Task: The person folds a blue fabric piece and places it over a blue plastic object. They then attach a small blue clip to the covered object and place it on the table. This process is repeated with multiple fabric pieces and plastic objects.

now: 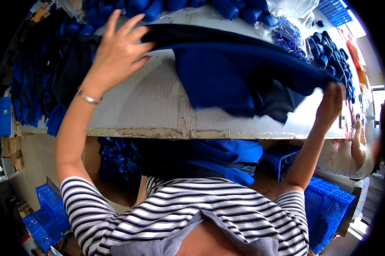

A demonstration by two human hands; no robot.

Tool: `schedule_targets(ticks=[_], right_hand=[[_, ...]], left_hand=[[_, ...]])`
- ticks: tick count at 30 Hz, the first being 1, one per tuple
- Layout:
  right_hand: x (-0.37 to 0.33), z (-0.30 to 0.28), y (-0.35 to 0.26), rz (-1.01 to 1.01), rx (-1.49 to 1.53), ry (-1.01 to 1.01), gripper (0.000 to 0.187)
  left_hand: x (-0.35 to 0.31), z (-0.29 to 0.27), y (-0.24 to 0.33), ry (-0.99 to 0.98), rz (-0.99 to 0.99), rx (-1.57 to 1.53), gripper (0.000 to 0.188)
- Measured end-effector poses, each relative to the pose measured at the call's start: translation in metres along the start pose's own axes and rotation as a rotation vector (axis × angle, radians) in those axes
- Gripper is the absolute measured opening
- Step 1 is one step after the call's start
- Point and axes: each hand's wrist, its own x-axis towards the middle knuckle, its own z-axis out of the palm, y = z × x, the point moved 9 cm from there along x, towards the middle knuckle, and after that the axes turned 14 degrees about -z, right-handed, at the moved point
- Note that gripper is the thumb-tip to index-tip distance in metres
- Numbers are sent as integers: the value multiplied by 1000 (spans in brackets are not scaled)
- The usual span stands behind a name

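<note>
A blue and black piece of fabric (226, 77) stretches across above the pale worktop (141, 98), its lower edge smeared by motion. At its right end my right hand (331, 102) is closed on the fabric's corner. My left hand (121, 51) is at the fabric's left end, with fingers spread; the dark cloth passes by the fingertips, and no grip on it shows. A silvery bracelet (89, 97) circles my left wrist. Over my lap, below the table edge, lies a heap of blue and black mesh fabric (226, 153).
Dark blue and black cloth pieces (51, 77) pile up at the left. Blue rounded parts (228, 8) and clear plastic bags (290, 7) line the far side, with more parts (328, 51) at right. Blue crates (324, 209) stand below. Another person's arm (357, 145) shows at right.
</note>
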Motion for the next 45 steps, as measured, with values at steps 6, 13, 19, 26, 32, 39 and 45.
schedule_targets(ticks=[6,13,19,26,32,39,45], right_hand=[[-54,-57,47,184,453,-33,37],[-21,-43,-15,79,185,-157,37],[-37,101,51,87,51,-543,33],[-22,160,79,136,533,-390,11],[-77,92,9,-85,465,-728,22],[-118,65,-60,-259,60,-909,51],[-165,36,-37,-383,-80,-891,38]], left_hand=[[-37,-91,-49,-170,-153,-971,9],[-32,-63,-65,-53,-601,-1152,43],[-37,80,-83,-415,-698,-657,17],[-35,110,-91,-189,-965,-1393,19],[-104,53,-45,-356,-642,-1051,16],[-116,-2,31,-464,-363,-671,58],[-167,9,56,-416,-183,-391,48]])
